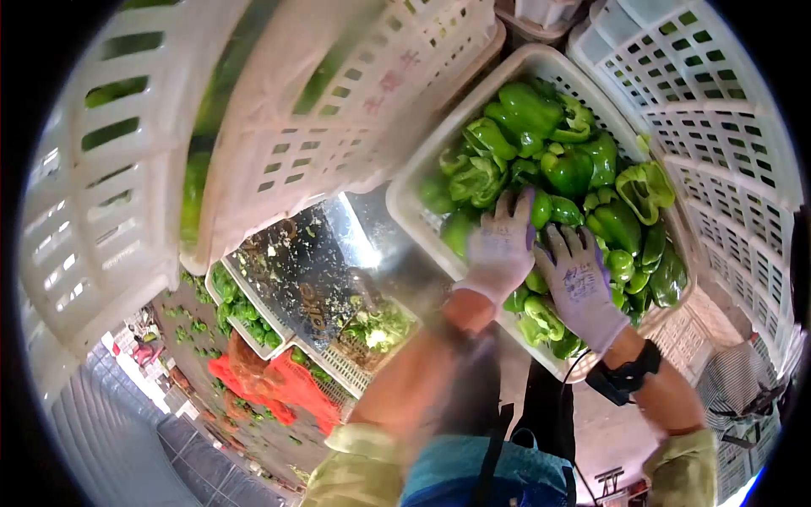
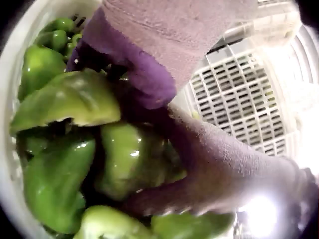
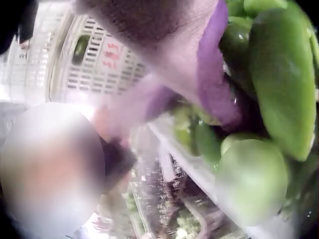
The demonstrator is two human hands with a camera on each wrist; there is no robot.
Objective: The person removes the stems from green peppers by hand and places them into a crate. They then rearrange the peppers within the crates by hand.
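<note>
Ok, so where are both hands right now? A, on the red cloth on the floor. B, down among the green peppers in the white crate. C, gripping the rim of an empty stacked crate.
B: the left hand and right hand both rest on the green peppers inside the white crate.

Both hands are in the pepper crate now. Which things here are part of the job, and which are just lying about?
In hand:
left hand, on the peppers
right hand, on the peppers
peppers
their crate

Lying about:
tilted crate
stacked crates
low crates
metal table, with scraps on it
</note>
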